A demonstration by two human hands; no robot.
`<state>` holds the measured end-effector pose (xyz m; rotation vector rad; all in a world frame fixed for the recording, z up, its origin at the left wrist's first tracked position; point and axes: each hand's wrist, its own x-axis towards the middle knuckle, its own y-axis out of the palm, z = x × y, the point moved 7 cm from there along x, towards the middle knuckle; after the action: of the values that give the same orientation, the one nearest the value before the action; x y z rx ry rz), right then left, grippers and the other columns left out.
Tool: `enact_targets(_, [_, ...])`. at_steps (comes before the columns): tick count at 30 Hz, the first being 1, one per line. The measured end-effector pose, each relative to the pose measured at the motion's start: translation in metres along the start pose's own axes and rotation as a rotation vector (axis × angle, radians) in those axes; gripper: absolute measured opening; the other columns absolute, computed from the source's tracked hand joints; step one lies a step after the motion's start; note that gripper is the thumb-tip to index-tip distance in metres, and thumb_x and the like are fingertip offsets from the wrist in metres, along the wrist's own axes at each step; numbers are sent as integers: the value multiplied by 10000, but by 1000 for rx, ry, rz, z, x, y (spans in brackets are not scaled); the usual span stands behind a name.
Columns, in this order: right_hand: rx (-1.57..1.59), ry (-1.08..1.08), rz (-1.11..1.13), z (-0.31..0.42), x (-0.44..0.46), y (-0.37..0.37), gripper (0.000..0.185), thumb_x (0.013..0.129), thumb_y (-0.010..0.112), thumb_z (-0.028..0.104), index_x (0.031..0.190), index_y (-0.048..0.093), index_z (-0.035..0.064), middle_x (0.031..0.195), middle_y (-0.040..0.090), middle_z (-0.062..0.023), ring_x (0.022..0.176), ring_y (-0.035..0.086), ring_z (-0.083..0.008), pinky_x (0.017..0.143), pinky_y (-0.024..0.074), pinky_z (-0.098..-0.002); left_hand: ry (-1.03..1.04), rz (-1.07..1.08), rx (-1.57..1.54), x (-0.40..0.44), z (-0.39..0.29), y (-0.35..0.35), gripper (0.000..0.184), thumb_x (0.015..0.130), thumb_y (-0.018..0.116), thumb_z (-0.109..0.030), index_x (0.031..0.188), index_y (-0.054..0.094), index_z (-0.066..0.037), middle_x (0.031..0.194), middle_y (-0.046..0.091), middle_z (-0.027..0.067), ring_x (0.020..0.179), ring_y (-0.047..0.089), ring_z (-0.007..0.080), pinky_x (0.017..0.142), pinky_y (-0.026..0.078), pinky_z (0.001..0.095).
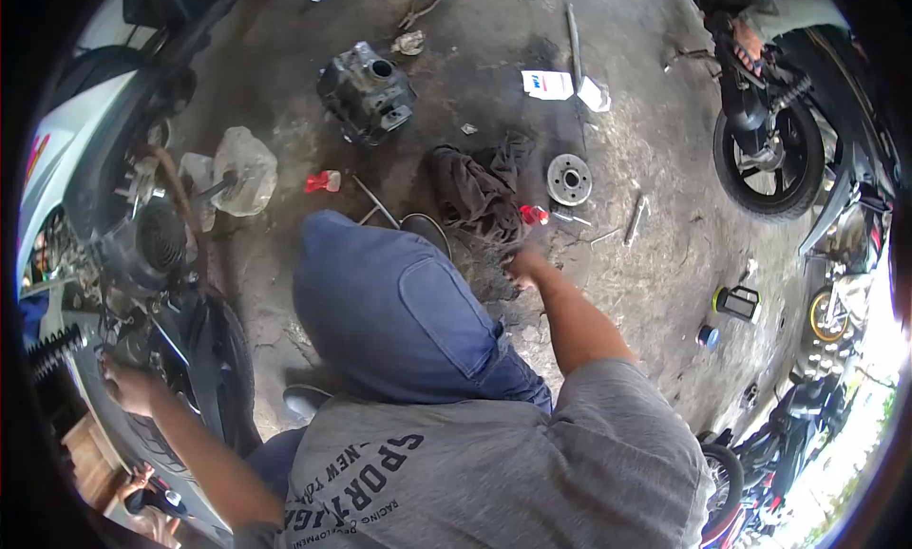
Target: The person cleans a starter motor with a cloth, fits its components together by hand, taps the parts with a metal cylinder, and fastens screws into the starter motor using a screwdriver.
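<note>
My left hand (128, 387) is at the rear of a motorcycle (161, 240) on the left, below its engine side and near a black coil spring (57, 352). Its fingers look curled, and what they grip is hidden. My right hand (522, 267) is low over the floor beside a crumpled dark rag (475, 190). Those fingers are bent inward, and anything inside them is too small to make out. Just beyond the right hand are a red-capped item (534, 215), a round metal drum with holes (570, 179) and a small metal tool (636, 220).
A dirty engine part (367, 93) sits on the concrete floor, with a clear plastic bag (245, 172) nearer the left motorcycle. White boxes (547, 85) and a metal rod (574, 46) lie farther off. Another person's hand (748, 47) touches a second motorcycle (768, 155) at right.
</note>
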<state>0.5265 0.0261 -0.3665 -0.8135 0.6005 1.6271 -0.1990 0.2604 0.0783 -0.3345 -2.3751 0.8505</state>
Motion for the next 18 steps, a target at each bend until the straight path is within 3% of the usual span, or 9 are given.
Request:
enact_targets(2, [-46, -97, 44, -49, 11, 10, 290, 853, 592, 205, 1058, 707, 34, 922, 725, -170, 732, 673, -325, 659, 568, -446, -17, 34, 39, -13, -12, 0, 387, 911, 680, -322, 1242, 659, -124, 1240, 649, 101, 1046, 636, 248, 877, 533, 335])
enact_targets(4, [-973, 49, -272, -64, 14, -7, 300, 802, 594, 223, 965, 737, 15, 948, 727, -217, 783, 681, -403, 712, 562, -446, -20, 55, 82, -15, -16, 0, 387, 915, 671, -321, 1256, 654, -139, 1251, 646, 98, 1049, 638, 252, 879, 535, 340])
enact_targets(6, [-487, 319, -552, -74, -16, -45, 330, 791, 595, 260, 943, 746, 9, 954, 724, -233, 843, 679, -429, 731, 557, -429, -4, 80, 147, -17, -21, 3, 388, 919, 662, -321, 1269, 650, -155, 1262, 643, 94, 1052, 640, 257, 882, 536, 345])
enact_targets(10, [-567, 369, -536, -54, -37, -83, 370, 811, 615, 323, 929, 739, -5, 919, 725, -231, 809, 668, -439, 730, 555, -439, 69, 134, 328, -19, -32, 7, 393, 926, 644, -319, 1296, 642, -186, 1284, 637, 88, 1058, 644, 266, 888, 539, 354])
enact_targets(12, [-464, 401, -1, -31, -40, -48, 397, 869, 659, 359, 948, 715, -26, 869, 704, -212, 656, 670, -324, 639, 565, -425, 145, 98, 419, -7, -19, 7, 410, 925, 643, -246, 1334, 616, -239, 1316, 624, 75, 1038, 660, 268, 862, 556, 368])
enact_targets(14, [-103, 493, 106, -3, -51, -20, 355, 920, 645, 336, 1040, 691, 5, 850, 686, -152, 565, 626, -244, 566, 547, -405, 387, 33, 790, 7, -6, 12, 517, 909, 654, -134, 1392, 565, -298, 1360, 603, 59, 1012, 683, 273, 818, 582, 392])
enact_targets(16, [-185, 393, 68, 80, -68, -2, 324, 918, 650, 300, 1068, 690, 17, 910, 693, -152, 660, 642, -238, 624, 550, -380, 381, 80, 925, 9, 8, 19, 700, 876, 651, -73, 1471, 439, -373, 1438, 539, 22, 1028, 683, 241, 839, 580, 372])
enact_targets(17, [-293, 309, -15, 135, -81, 5, 310, 917, 652, 282, 1083, 690, 23, 939, 696, -152, 708, 651, -234, 653, 552, -367, 27, 160, 232, -14, -14, 7, 504, 888, 668, -131, 1360, 541, -252, 1295, 611, 55, 974, 675, 221, 827, 562, 348])
enact_targets(18, [-406, 220, -143, 199, -103, 12, 299, 916, 654, 265, 1097, 690, 29, 969, 700, -152, 756, 659, -231, 682, 554, -355, -288, 14, -472, -43, -36, -6, 356, 901, 685, -189, 1249, 642, -130, 1152, 684, 89, 920, 667, 200, 814, 545, 323])
